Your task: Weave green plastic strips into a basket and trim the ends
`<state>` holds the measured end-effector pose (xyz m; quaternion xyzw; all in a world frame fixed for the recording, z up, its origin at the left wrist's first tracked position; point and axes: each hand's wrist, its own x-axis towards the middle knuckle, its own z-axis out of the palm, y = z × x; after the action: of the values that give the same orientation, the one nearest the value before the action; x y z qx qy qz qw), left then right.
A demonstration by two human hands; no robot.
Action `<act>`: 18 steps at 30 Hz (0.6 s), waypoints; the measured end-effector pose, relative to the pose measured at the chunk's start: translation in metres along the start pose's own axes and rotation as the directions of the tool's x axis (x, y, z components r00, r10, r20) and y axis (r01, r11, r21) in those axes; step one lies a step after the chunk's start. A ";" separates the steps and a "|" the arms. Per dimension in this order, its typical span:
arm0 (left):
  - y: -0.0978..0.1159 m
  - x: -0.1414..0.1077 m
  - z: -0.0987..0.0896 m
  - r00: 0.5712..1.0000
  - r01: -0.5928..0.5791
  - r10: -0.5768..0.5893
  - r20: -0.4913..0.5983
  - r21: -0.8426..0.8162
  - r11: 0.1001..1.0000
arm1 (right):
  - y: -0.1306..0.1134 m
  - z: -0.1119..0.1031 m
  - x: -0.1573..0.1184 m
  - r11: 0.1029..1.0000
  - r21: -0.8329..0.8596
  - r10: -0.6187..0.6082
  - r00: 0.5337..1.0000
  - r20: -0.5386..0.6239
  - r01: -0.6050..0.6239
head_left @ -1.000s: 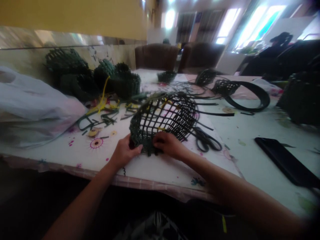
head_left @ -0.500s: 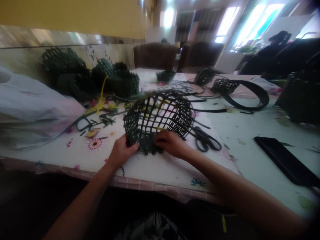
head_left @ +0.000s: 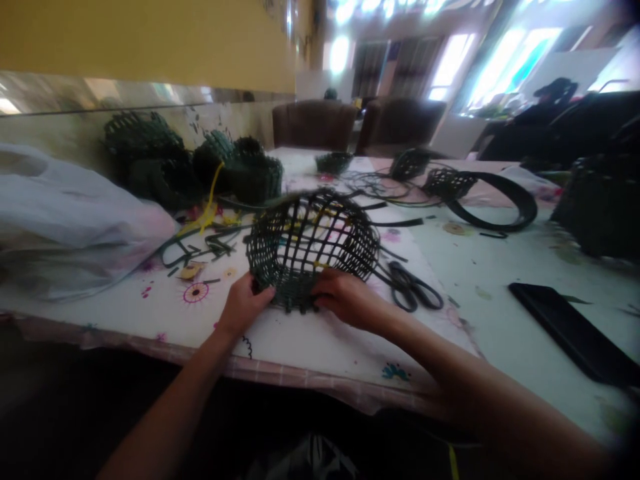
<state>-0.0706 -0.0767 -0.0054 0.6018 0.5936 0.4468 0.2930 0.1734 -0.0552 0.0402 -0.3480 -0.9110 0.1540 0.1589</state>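
Note:
A dark green woven basket point(head_left: 295, 283) lies tipped on its side on the table, its open lattice facing away and several loose strip ends sticking out to the right. My left hand point(head_left: 246, 303) grips the near-left edge, thumb on the outside. At the near-right edge, the fingers of my right hand point(head_left: 340, 293) are closed on the weave; whether they pinch a single strip I cannot make out. A small yellow bit point(head_left: 320, 265) shows in the lattice just above my right fingers. Black-handled scissors point(head_left: 413, 287) lie right of the basket.
A white plastic bag point(head_left: 75, 220) fills the left side. Dark woven pieces point(head_left: 245, 170) stand behind it, with cut strips point(head_left: 220, 247) in front. A black phone point(head_left: 570, 327) and a coiled band point(head_left: 525, 207) lie at right. A person point(head_left: 555, 100) is in the background.
The view has tilted up slightly, so everything sits lower in the picture. Both hands keep their hold on the basket, which has turned a little.

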 end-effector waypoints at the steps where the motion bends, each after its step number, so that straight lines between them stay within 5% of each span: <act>1: -0.002 0.001 0.000 1.000 -0.002 0.002 -0.021 0.012 1.000 | -0.002 0.001 -0.004 0.997 -0.072 -0.002 1.000 0.000 0.002; 6: -0.001 0.003 0.001 0.995 -0.013 0.012 -0.098 -0.012 1.000 | -0.007 0.013 -0.022 0.915 -0.393 -0.116 0.992 -0.045 0.090; 8: 0.004 0.001 0.000 0.969 -0.048 0.047 -0.241 0.003 0.999 | -0.006 0.017 -0.024 0.892 -0.434 -0.162 0.985 -0.052 0.124; 12: 0.016 -0.011 -0.003 0.767 -0.273 0.351 -0.537 0.221 0.936 | -0.005 0.019 -0.021 0.856 -0.498 -0.200 0.978 -0.064 0.142; 14: 0.022 -0.017 -0.004 0.710 -0.369 0.515 -0.480 0.370 0.853 | -0.005 0.017 -0.019 0.830 -0.541 -0.208 0.975 -0.081 0.132; 18: 0.027 -0.021 -0.001 0.690 -0.574 0.708 -0.151 0.482 0.662 | -0.003 0.011 -0.018 0.812 -0.575 -0.220 0.964 -0.148 0.097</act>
<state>-0.0573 -0.1006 0.0153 0.7374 0.4560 0.4842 -0.1174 0.1803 -0.0714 0.0283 -0.3159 -0.9199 -0.1726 0.1559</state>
